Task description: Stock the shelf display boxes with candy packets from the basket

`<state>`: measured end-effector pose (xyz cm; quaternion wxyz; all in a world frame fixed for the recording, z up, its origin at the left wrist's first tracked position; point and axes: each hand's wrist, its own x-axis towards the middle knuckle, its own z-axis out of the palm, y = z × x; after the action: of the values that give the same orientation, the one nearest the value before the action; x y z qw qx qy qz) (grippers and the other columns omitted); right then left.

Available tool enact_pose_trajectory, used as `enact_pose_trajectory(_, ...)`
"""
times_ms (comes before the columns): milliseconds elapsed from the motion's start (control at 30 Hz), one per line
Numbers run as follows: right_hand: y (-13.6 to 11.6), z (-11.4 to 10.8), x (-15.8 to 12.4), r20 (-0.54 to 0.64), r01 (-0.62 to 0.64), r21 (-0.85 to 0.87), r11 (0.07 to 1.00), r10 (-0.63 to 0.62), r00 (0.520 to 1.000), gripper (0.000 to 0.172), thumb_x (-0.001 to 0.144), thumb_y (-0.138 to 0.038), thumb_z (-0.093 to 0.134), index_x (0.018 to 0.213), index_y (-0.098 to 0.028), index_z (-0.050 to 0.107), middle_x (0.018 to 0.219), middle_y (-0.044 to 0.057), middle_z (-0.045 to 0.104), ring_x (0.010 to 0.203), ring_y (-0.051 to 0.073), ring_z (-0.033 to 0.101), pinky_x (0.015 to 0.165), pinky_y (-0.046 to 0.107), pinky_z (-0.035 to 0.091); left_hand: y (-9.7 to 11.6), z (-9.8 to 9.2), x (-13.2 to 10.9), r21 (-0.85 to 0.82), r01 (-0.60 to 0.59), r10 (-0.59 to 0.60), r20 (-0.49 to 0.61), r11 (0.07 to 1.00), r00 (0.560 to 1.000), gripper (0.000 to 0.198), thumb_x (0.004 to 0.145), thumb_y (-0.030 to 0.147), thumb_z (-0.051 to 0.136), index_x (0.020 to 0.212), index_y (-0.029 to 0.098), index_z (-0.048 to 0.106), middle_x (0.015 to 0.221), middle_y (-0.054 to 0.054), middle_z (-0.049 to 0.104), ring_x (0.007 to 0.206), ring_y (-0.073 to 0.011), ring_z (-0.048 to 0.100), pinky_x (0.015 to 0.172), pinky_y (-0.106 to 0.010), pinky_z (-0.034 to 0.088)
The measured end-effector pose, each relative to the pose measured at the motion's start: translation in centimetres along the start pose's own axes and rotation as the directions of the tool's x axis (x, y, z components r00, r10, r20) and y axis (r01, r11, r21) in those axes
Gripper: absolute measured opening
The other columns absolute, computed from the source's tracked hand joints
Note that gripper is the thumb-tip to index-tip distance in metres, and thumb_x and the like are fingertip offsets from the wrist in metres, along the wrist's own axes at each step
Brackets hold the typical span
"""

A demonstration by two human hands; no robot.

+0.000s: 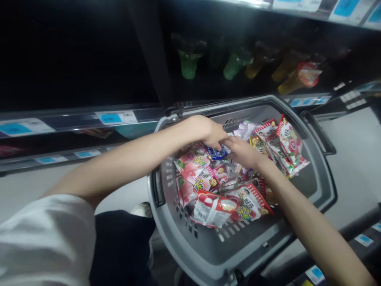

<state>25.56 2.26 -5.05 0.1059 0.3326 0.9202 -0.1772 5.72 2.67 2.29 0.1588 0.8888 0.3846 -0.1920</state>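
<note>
Both my hands reach into a grey plastic shopping basket (318,186) full of several snack packets. My left hand (205,131) is curled over the pile, its fingers pinched on a small blue packet (218,153). My right hand (242,151) comes from the right, fingers closed on the same blue packet, touching my left fingertips. Pink and white candy bags (193,165) lie under my left wrist. Red and white packets (288,145) lean against the basket's far right wall. A red-topped bag (212,208) lies at the near side.
A dark shelf behind the basket carries green and amber bottles (189,63) and a wrapped bottle (308,75). Shelf rails bear blue and white price tags (114,118). Pale floor (357,159) lies to the right. My dark trouser leg (122,246) is at the lower left.
</note>
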Motion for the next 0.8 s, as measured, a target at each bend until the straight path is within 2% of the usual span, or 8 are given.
enact_pose_trajectory(167, -0.4, -1.1, -0.6, -0.049, -0.04, 0.05, 0.998, 0.043, 0.998, 0.047, 0.088, -0.01, 0.049, 0.133, -0.012, 0.062, 0.134, 0.017, 0.064, 0.12, 0.031, 0.061, 0.108, 0.046, 0.045, 0.2, 1.0, 0.1, 0.028, -0.06, 0.061, -0.036, 0.998, 0.998, 0.036, 0.093, 0.034, 0.053, 0.122, 0.026, 0.072, 0.097, -0.01, 0.076, 0.077, -0.0237, 0.068, 0.071, -0.035, 0.051)
enact_pose_trajectory(267, -0.5, -1.9, -0.9, -0.124, -0.111, 0.187, 0.976, 0.135, 0.983, 0.037, 0.093, -0.016, 0.043, 0.121, -0.012, 0.067, 0.123, 0.016, 0.07, 0.111, 0.03, 0.066, 0.103, 0.042, 0.047, 0.1, 1.2, 0.4, -0.02, -0.099, 0.092, -0.21, 0.995, 0.973, 0.036, 0.094, 0.024, 0.045, 0.118, 0.02, 0.073, 0.109, -0.013, 0.074, 0.09, -0.0252, 0.07, 0.079, -0.037, 0.052)
enact_pose_trajectory(333, -0.2, -2.6, -1.2, -0.209, -0.148, 0.322, 0.935, 0.223, 0.952, 0.033, 0.095, -0.025, 0.046, 0.116, -0.013, 0.068, 0.116, 0.015, 0.073, 0.107, 0.03, 0.067, 0.1, 0.041, 0.048, 0.1, 1.0, 0.6, -0.084, -0.125, 0.081, -0.402, 0.989, 0.912, 0.037, 0.096, 0.022, 0.041, 0.118, 0.017, 0.07, 0.115, -0.014, 0.071, 0.1, -0.0253, 0.068, 0.086, -0.036, 0.051)
enact_pose_trajectory(433, 0.1, -3.6, -1.7, -0.334, -0.093, 0.595, 0.798, 0.351, 0.875, 0.033, 0.093, -0.042, 0.054, 0.111, -0.017, 0.068, 0.111, 0.008, 0.074, 0.104, 0.027, 0.066, 0.097, 0.039, 0.049, 0.0, 0.4, 0.7, -0.198, -0.252, 0.062, -0.66, 0.947, 0.749, 0.038, 0.102, 0.027, 0.035, 0.12, 0.014, 0.065, 0.116, -0.012, 0.069, 0.107, -0.0229, 0.066, 0.093, -0.035, 0.05)
enact_pose_trajectory(500, -0.2, -4.2, -2.1, -0.333, -0.035, 0.766, 0.642, 0.444, 0.832, 0.041, 0.092, -0.053, 0.056, 0.115, -0.02, 0.067, 0.11, 0.006, 0.074, 0.103, 0.025, 0.066, 0.093, 0.039, 0.051, -0.1, 0.0, 0.7, -0.271, -0.341, 0.018, -0.758, 0.9, 0.652, 0.036, 0.103, 0.031, 0.036, 0.122, 0.015, 0.063, 0.116, -0.01, 0.071, 0.105, -0.0203, 0.066, 0.094, -0.034, 0.05)
enact_pose_trajectory(567, -0.9, -4.8, -2.4, -0.298, -0.003, 0.865, 0.502, 0.517, 0.802, 0.049, 0.092, -0.06, 0.054, 0.124, -0.024, 0.064, 0.112, 0.005, 0.074, 0.104, 0.025, 0.067, 0.09, 0.04, 0.053, -0.3, -0.3, 0.6, -0.339, -0.387, -0.056, -0.809, 0.858, 0.585, 0.034, 0.101, 0.034, 0.044, 0.125, 0.017, 0.061, 0.118, -0.008, 0.071, 0.105, -0.0187, 0.067, 0.094, -0.033, 0.05)
enact_pose_trajectory(667, -2.1, -5.6, -2.8, -0.289, 0.007, 0.9, 0.435, 0.586, 0.757, 0.056, 0.092, -0.063, 0.05, 0.134, -0.028, 0.06, 0.117, 0.007, 0.074, 0.107, 0.028, 0.068, 0.089, 0.044, 0.054, -0.9, -0.6, 0.6, -0.45, -0.381, -0.211, -0.824, 0.807, 0.526, 0.033, 0.094, 0.033, 0.056, 0.124, 0.019, 0.059, 0.12, -0.006, 0.07, 0.109, -0.019, 0.066, 0.095, -0.034, 0.051)
enact_pose_trajectory(800, -2.8, -6.0, -2.8, -0.329, 0.072, 0.911, 0.406, 0.611, 0.72, 0.059, 0.09, -0.066, 0.054, 0.134, -0.027, 0.061, 0.118, 0.008, 0.074, 0.113, 0.03, 0.067, 0.092, 0.049, 0.054, -1.7, -0.5, 1.2, -0.58, -0.409, -0.357, -0.788, 0.704, 0.502, 0.031, 0.086, 0.034, 0.067, 0.112, 0.016, 0.064, 0.109, -0.007, 0.071, 0.104, -0.0206, 0.066, 0.09, -0.034, 0.053)
